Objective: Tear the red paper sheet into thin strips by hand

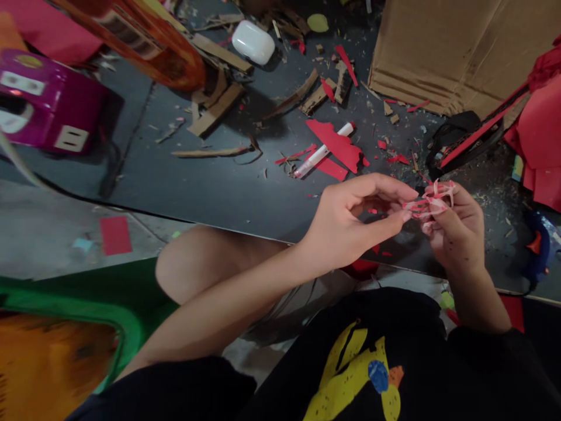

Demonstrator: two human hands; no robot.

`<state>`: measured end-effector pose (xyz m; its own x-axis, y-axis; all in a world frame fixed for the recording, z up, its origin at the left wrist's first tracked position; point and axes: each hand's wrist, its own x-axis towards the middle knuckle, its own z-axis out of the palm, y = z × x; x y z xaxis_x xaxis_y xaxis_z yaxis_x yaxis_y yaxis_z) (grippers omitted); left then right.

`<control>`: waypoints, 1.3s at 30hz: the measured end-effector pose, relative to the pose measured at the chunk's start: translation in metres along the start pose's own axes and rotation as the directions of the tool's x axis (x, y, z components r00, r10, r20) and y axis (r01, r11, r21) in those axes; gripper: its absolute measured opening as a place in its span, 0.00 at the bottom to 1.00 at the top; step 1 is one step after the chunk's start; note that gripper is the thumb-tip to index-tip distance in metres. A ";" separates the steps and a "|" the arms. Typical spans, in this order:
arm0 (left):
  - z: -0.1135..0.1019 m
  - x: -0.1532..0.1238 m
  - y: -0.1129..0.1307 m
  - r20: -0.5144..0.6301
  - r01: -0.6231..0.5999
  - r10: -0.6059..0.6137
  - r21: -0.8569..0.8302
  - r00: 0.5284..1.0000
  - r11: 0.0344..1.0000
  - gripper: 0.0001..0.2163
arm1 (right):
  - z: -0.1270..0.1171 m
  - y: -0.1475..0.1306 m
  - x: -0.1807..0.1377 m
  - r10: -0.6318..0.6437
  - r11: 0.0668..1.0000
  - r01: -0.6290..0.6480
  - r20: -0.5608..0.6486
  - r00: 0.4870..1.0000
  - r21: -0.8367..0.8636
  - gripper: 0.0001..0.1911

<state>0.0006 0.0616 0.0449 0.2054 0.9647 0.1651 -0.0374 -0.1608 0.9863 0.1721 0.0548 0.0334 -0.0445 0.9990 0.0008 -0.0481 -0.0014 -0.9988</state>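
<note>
Near the table's front edge, my left hand pinches one end of a small red-and-white paper cutout between thumb and index finger. My right hand grips the cutout's other side, its fingers curled beneath and thumb on top. The cutout has thin, curling strips; its full shape is partly hidden by the fingers. Just beyond my left hand, a white pen with a red end lies partly under a torn piece of red paper. Small red paper scraps are scattered around my hands.
Cardboard stands at the back right, near red paper sheets. A white earbud case, cardboard strips, an orange bottle and a purple power block occupy the back left. A blue tool lies right.
</note>
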 end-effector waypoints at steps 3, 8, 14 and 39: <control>0.000 0.000 0.001 -0.003 -0.017 0.017 -0.008 1.000 1.000 0.08 | -0.001 -0.001 0.000 0.021 1.000 -0.021 0.007 1.000 0.014 0.13; 0.001 0.002 0.002 -0.012 -0.054 0.054 -0.048 0.998 0.997 0.08 | -0.001 -0.001 0.000 -0.004 0.998 0.003 0.018 1.000 0.056 0.09; 0.000 0.000 0.003 -0.039 -0.055 0.055 0.023 0.998 0.998 0.06 | 0.001 0.001 -0.007 -0.111 0.993 0.108 -0.051 0.992 -0.054 0.05; -0.027 0.002 0.002 0.404 -0.753 0.665 0.531 0.628 0.389 0.03 | -0.006 -0.010 -0.012 -0.728 0.146 0.659 0.371 0.576 -0.738 0.09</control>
<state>-0.0254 0.0692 0.0472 0.4992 0.4143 0.7610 0.3498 -0.8999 0.2605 0.1790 0.0434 0.0430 -0.3604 0.5601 0.7459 0.6999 0.6910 -0.1807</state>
